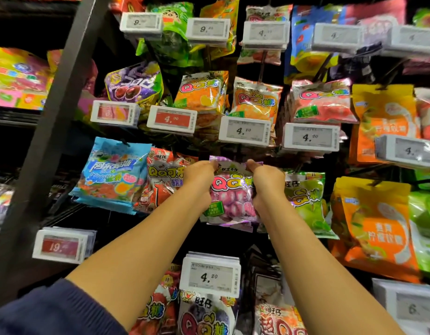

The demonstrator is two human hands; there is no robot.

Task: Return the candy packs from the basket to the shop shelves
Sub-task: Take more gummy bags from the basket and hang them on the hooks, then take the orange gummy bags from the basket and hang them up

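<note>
A purple grape QQ candy pack (230,197) is held up against the middle row of the peg display. My left hand (200,178) grips its left edge, thumb at the top corner. My right hand (265,183) grips its right edge the same way. The pack's top sits just below a black peg hook (238,151), between a red QQ cola pack (160,180) on the left and a green apple QQ pack (305,201) on the right. The basket is out of view.
Rows of hanging candy packs fill the dark rack, each peg ending in a white price tag (245,130). Another tag (211,274) juts out below my arms, over more QQ packs. A grey upright post (52,112) stands at the left.
</note>
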